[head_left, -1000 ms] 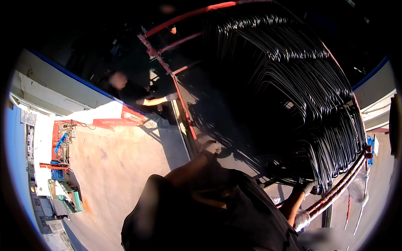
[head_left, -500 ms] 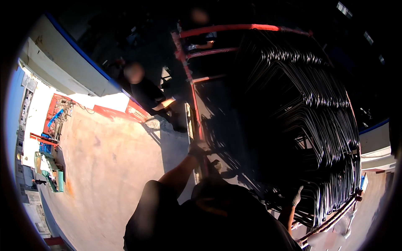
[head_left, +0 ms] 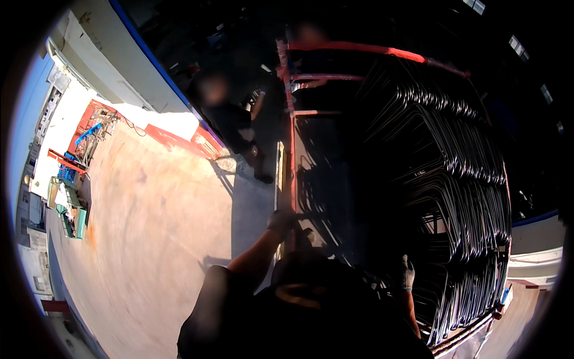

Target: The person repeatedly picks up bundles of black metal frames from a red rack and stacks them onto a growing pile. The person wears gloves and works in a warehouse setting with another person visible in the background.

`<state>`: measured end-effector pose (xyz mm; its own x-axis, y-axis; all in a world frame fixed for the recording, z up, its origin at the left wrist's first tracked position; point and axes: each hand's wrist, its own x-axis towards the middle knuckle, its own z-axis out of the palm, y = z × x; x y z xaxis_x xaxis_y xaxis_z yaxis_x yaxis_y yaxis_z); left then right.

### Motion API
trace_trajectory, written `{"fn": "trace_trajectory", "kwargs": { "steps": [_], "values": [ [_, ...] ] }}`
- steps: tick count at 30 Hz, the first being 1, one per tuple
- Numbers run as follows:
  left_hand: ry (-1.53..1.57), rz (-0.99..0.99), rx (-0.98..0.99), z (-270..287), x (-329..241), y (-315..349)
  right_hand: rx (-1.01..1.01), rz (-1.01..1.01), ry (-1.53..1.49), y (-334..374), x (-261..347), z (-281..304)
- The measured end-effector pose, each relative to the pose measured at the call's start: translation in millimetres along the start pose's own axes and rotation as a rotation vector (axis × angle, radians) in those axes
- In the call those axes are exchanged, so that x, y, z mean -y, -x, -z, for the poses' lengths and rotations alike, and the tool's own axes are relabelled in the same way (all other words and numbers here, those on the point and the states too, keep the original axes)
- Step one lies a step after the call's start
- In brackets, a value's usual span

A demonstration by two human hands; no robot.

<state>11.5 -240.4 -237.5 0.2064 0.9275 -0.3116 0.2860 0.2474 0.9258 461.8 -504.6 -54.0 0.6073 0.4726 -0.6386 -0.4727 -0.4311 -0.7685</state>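
My left hand [head_left: 281,221], dark in the shade, is closed around the red rail [head_left: 293,161] on the left side of a metal rack or cart. Stacked inside the frame on the right are several layers of dark, shiny bent metal rods [head_left: 463,206], shaped like rounded frames. My right hand [head_left: 408,275] wears a light glove and is raised beside the lower stack, with a finger stretched upward. Its other fingers are partly lost in shadow, and nothing shows in it. Whether it touches the rods cannot be told.
A person [head_left: 230,122] in dark clothes stands left of the rack. Another person's hand [head_left: 305,85] is at its far red bars [head_left: 329,76]. Sunlit concrete floor [head_left: 149,203] spreads left, with a green cart [head_left: 72,209] further off. A red-and-white pole [head_left: 463,338] edges the near right.
The view has turned a little. My right hand has moved up and leftward from the lower rods. My left hand stays on the rail. The person at left has raised a forearm.
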Motion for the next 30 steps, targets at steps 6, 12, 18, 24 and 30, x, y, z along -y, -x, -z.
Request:
{"fn": "trace_trajectory", "kwargs": {
  "steps": [6,12,18,24,30],
  "values": [
    [0.031,-0.087,-0.153,5.4,45.9,27.8,0.097,0.014,0.063,-29.2,-20.2,19.8],
    [0.794,0.409,-0.202,-64.0,-98.6,67.3,0.246,0.261,0.21,-75.4,-57.3,99.9],
    [-0.153,0.177,0.025,-80.5,-121.4,91.2,0.209,0.234,0.369,-64.5,-53.0,113.6],
    [-0.038,-0.168,-0.155,-58.7,14.5,8.3,0.27,0.127,0.453,-31.4,-20.4,80.3],
    [0.722,0.138,-0.155,-61.0,-97.6,-52.0,0.288,0.412,0.61,-34.1,-22.4,70.0]
  ]
}}
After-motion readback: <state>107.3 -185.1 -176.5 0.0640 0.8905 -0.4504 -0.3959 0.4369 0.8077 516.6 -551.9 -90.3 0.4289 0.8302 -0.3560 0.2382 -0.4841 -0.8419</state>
